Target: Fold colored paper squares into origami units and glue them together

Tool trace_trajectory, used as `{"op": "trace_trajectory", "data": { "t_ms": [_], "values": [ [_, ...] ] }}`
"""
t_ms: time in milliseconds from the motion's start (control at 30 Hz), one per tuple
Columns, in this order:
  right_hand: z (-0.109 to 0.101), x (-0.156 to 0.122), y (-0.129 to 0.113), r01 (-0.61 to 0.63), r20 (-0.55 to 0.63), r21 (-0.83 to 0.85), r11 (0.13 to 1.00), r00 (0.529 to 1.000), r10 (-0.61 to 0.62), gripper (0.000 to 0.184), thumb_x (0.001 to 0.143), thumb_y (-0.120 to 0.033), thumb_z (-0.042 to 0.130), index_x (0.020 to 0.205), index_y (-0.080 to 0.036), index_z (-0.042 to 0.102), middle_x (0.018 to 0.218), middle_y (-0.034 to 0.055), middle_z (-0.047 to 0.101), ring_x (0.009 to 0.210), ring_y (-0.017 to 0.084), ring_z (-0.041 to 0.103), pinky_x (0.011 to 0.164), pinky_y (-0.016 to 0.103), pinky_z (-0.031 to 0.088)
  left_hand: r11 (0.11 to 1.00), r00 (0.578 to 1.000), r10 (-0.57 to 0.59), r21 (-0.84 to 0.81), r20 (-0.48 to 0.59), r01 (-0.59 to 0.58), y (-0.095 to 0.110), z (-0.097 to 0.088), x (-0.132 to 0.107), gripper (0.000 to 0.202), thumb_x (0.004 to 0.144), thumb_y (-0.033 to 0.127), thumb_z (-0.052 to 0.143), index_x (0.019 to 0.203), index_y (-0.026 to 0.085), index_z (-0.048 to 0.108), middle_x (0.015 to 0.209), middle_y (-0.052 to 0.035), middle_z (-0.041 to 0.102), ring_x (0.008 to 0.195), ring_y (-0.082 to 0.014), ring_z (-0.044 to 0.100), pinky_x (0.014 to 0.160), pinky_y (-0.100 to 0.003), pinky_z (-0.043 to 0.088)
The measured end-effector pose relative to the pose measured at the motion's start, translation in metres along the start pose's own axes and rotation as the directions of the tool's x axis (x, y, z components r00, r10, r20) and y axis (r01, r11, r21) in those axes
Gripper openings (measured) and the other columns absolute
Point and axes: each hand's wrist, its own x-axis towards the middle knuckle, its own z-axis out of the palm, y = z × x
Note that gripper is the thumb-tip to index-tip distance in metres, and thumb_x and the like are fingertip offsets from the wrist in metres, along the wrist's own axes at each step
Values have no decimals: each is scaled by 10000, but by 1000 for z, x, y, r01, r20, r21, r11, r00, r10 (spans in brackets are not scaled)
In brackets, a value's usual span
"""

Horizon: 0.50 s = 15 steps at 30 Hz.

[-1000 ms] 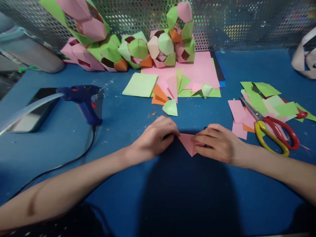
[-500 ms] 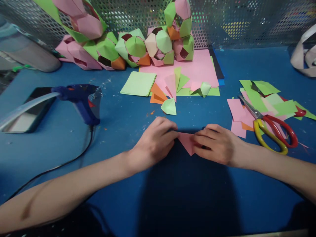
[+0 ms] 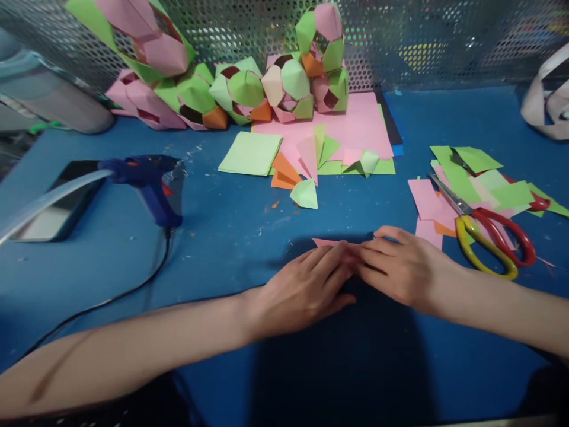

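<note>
A small folded piece of pink paper (image 3: 325,242) lies on the blue table in front of me, mostly hidden under my fingers. Across it rests my left hand (image 3: 306,287), its fingers stretched flat over the paper and its thumb apart. My right hand (image 3: 395,267) holds the paper's right side with bent fingertips, which meet the left fingertips. Beyond the hands sit a pale green folded piece (image 3: 304,194) and orange folded pieces (image 3: 284,172).
At left lie a blue glue gun (image 3: 151,184) with its cord and a phone (image 3: 57,207). Scissors (image 3: 484,228) rest on paper scraps (image 3: 427,198) at right. Folded paper balls (image 3: 244,89), a green paper stack (image 3: 251,153) and pink sheets (image 3: 364,124) are at the back.
My left hand has moved right, from pinching the paper's left corner to lying flat over its middle. The pink triangle's lower point is now covered. The right hand has barely shifted.
</note>
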Motion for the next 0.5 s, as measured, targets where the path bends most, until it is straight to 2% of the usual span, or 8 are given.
{"op": "trace_trajectory", "data": {
  "t_ms": [133,200,300,433,500],
  "values": [
    [-7,-5,-4,-48,46,-39,998,998,49,263,868,-66,431,1003,-116,651,1003,116,682,859,200,583,946,416,362,997,999,2,80,50,-6,1,-2,1,441,898,411,475,1098,28,561,1179,-245,597,1059,-328,587,856,-448,535],
    [-10,-7,-6,-70,55,-80,994,996,74,267,852,-50,429,962,-120,662,958,109,687,797,197,579,980,417,338,993,997,-14,121,71,5,3,-3,1,440,899,426,469,1074,36,575,1147,-226,620,1031,-318,592,853,-443,530],
    [-16,-7,-6,-78,73,-111,991,994,87,249,822,-41,449,859,-148,671,884,94,685,669,185,543,986,428,317,979,997,-32,205,73,17,5,-5,-2,461,900,448,452,1048,33,588,1120,-241,627,1004,-313,596,817,-434,534],
    [-22,-7,-3,-109,123,-33,994,986,112,245,803,-18,457,748,-168,643,796,74,663,592,156,486,943,413,323,947,996,-78,314,37,63,4,-5,-4,484,893,464,451,995,18,610,1030,-257,651,908,-317,618,716,-426,548],
    [-21,-8,-1,-128,111,20,992,986,125,263,819,-21,439,715,-179,622,752,64,648,567,150,461,931,413,320,942,997,-79,328,26,66,3,-4,-4,480,888,453,465,985,8,614,1002,-261,656,886,-322,623,696,-425,549]
  ]
}}
